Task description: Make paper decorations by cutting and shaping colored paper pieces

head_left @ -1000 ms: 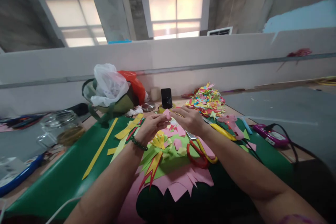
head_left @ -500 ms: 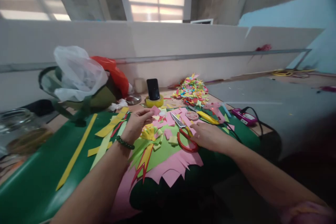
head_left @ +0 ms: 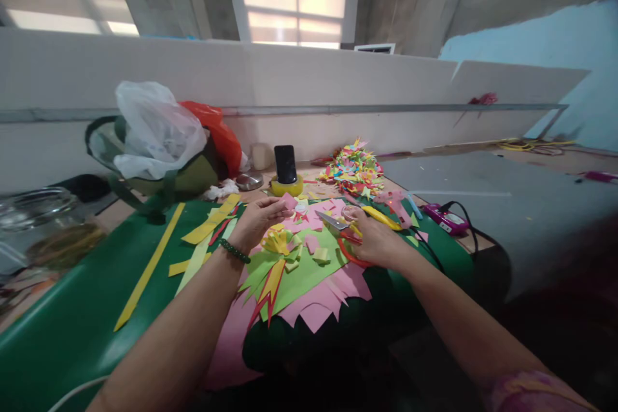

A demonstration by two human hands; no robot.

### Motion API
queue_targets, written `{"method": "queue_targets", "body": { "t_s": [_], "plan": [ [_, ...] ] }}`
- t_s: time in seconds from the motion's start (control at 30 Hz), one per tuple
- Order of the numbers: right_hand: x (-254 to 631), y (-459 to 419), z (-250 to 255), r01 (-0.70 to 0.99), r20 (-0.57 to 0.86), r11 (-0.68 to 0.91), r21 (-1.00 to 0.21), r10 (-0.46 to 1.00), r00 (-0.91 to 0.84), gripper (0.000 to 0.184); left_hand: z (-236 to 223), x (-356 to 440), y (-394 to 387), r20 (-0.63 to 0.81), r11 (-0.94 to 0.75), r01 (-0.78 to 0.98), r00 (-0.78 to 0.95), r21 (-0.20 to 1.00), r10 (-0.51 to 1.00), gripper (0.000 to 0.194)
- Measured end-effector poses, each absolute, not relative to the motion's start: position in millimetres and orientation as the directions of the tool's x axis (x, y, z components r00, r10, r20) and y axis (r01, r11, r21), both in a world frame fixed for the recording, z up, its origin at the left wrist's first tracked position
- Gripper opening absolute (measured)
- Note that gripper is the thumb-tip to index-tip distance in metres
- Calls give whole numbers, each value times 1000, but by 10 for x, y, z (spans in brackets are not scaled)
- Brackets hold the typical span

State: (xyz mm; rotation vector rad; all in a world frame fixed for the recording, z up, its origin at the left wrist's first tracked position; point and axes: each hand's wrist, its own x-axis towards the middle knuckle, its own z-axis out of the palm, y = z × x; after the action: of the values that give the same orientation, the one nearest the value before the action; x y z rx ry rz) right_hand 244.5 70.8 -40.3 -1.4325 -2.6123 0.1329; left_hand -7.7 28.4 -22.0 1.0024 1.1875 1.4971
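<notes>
Pinched in left hand (head_left: 261, 222), pink paper piece (head_left: 290, 201); scissors (head_left: 332, 221) in right hand (head_left: 379, 241)

Nearest lies the pink sheet (head_left: 316, 317) with pointed edge, and on it the green sheet (head_left: 302, 286). Beyond, the left fingertips hold the small piece narrowly; the right fingers close around the scissor handles, but I cannot tell how firmly. I judge the step as preparing the piece with the tool. Any cut would call for settled fingers and blades brought to the paper. Farther are the pink glue gun (head_left: 394, 204), then the phone (head_left: 285, 164) and the colourful paper pile (head_left: 355, 168).
</notes>
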Motion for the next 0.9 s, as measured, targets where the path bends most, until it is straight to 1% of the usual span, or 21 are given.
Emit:
{"method": "queue_targets", "body": {
  "t_s": [0.03, 0.1, 0.2, 0.3, 0.4, 0.53, 0.6, 0.67, 0.73, 0.77, 0.8, 0.87, 0.9],
  "plan": [
    [2492, 724, -402, 839, 122, 527, -137, 849, -513, 63, -230, -82, 289, 38, -77, -180, -214, 981, 976, 18],
    [2570, 757, -409, 858, 121, 511, -56, 857, -502, 60, -253, -92, 304, 25, -64, -182, -207, 981, 978, 18],
    [2625, 804, -442, 853, 20, 517, 78, 854, -519, 48, -281, -111, 328, 14, -51, -180, -203, 982, 979, 18],
    [2625, 824, -457, 842, -15, 521, 136, 851, -525, 39, -286, -134, 336, 13, -50, -174, -208, 983, 978, 19],
    [2629, 807, -392, 835, -5, 516, 190, 851, -524, 43, -276, -149, 327, 16, -54, -171, -211, 984, 977, 18],
    [2692, 765, -182, 811, 96, 505, 294, 829, -551, 58, -269, -141, 312, 15, -55, -181, -215, 982, 977, 15],
    [2742, 759, -78, 806, 145, 510, 300, 810, -568, 62, -270, -130, 310, 18, -61, -192, -218, 980, 976, 15],
    [2801, 774, -14, 817, 187, 520, 250, 802, -568, 65, -267, -122, 310, 18, -65, -204, -225, 977, 974, 15],
    [2863, 816, -9, 824, 248, 553, 123, 787, -565, 69, -260, -118, 311, 10, -62, -216, -233, 974, 972, 14],
    [2888, 848, -30, 814, 289, 581, 26, 775, -562, 69, -254, -117, 311, 5, -59, -222, -237, 973, 972, 13],
    [2907, 885, -63, 784, 329, 613, -98, 764, -555, 68, -247, -117, 310, -1, -56, -228, -240, 972, 971, 13],
    [2909, 970, -155, 652, 385, 643, -402, 765, -517, 63, -235, -117, 310, -5, -55, -238, -245, 970, 970, 12],
    [2888, 1011, -205, 563, 380, 617, -550, 785, -489, 63, -229, -116, 309, -4, -57, -241, -245, 969, 969, 12]
  ]
}}
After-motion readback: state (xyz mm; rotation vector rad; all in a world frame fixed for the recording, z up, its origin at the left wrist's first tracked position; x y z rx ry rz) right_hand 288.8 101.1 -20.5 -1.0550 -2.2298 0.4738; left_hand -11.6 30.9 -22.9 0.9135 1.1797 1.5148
